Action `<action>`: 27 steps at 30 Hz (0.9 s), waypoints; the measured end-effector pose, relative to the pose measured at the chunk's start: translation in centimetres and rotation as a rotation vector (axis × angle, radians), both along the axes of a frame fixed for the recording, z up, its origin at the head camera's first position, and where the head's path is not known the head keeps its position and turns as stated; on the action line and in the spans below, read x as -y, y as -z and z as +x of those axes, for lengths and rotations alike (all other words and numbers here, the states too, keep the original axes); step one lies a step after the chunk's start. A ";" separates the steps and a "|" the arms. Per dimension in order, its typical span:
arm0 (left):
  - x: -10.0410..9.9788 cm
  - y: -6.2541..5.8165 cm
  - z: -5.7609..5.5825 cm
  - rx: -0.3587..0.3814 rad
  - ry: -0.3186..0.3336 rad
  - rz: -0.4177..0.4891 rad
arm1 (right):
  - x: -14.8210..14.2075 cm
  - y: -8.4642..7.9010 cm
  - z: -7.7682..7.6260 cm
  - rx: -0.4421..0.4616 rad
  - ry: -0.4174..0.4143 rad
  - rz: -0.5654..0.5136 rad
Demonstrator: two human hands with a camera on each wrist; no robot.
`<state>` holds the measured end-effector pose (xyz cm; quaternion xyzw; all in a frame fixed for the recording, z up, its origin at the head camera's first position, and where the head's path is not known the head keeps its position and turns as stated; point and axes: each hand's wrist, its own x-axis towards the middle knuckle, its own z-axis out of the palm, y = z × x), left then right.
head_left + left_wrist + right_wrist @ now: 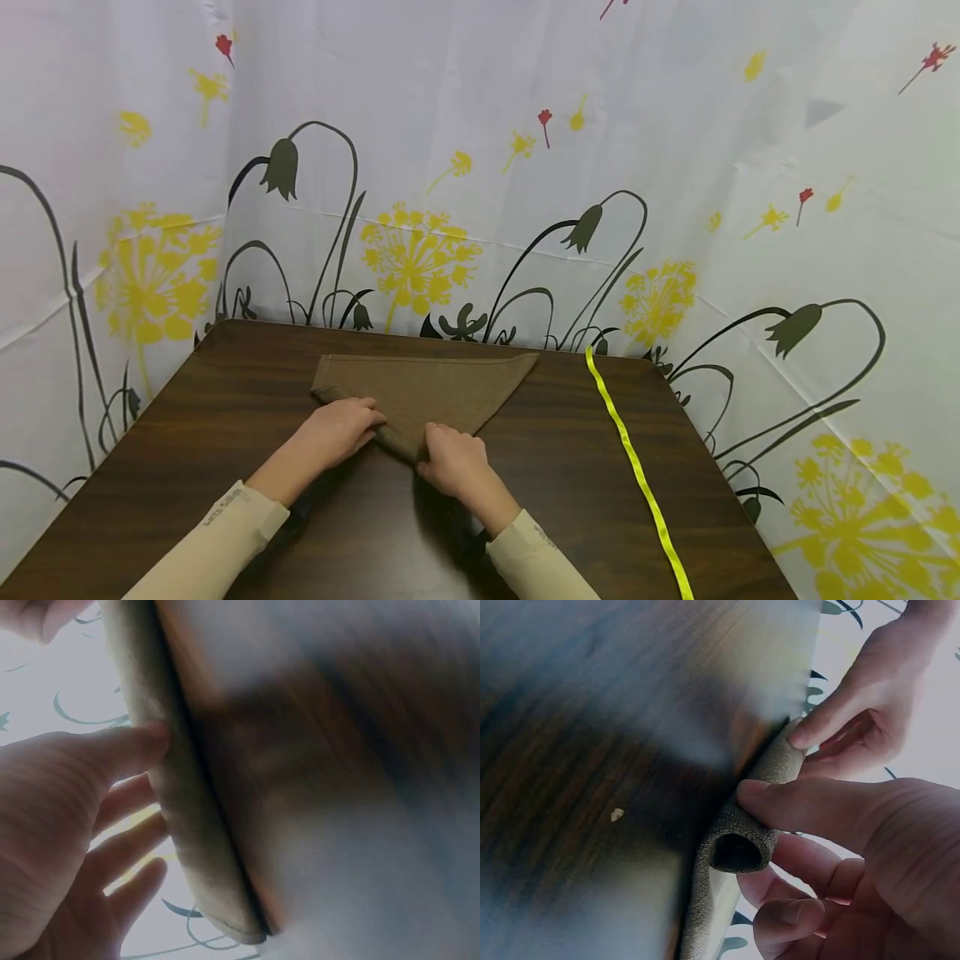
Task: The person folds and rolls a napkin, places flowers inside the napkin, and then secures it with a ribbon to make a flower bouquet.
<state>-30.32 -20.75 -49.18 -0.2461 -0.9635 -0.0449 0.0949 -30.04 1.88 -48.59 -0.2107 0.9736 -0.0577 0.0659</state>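
A brown cloth (442, 387) lies folded to a rough triangle towards the back of the table, its near left edge rolled up. My left hand (341, 429) grips that rolled edge left of centre. At the near corner my right hand (456, 462) pinches the end of the roll. In the left wrist view, the thumb of the left hand (52, 802) presses the cloth roll (187, 832), fingers behind it. The right wrist view shows the right hand (877, 847) with its thumb over the roll (739, 825), whose hollow end faces the camera.
The dark wood-grain table (570, 533) has a long yellow strip (633, 458) running down its right side, from the back edge towards the front. Behind and beside the table hangs a white curtain (450, 83) printed with flowers. A small pale speck (616, 814) lies on the wood.
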 end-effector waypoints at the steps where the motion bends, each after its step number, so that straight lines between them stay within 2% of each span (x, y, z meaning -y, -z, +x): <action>1: 0.2 0.0 -0.1 -0.011 0.003 0.003 | -0.1 0.0 0.0 0.006 -0.001 -0.004; 4: 0.6 0.1 -0.4 -0.035 0.008 0.010 | -0.1 0.0 0.0 0.011 -0.001 -0.001; 9: 0.7 0.2 -0.8 -0.028 0.004 0.010 | 0.1 0.0 0.1 -0.019 0.005 0.016; 13: 0.8 0.4 -0.7 -0.043 -0.029 0.008 | 0.4 0.1 0.1 -0.051 0.016 0.029; 20: 1.0 0.8 -0.1 -0.069 -0.058 0.020 | 0.6 0.1 0.2 -0.052 0.038 0.039; 27: 0.5 0.4 1.4 -0.011 -0.050 0.015 | -0.8 -0.4 0.9 -0.003 0.031 0.034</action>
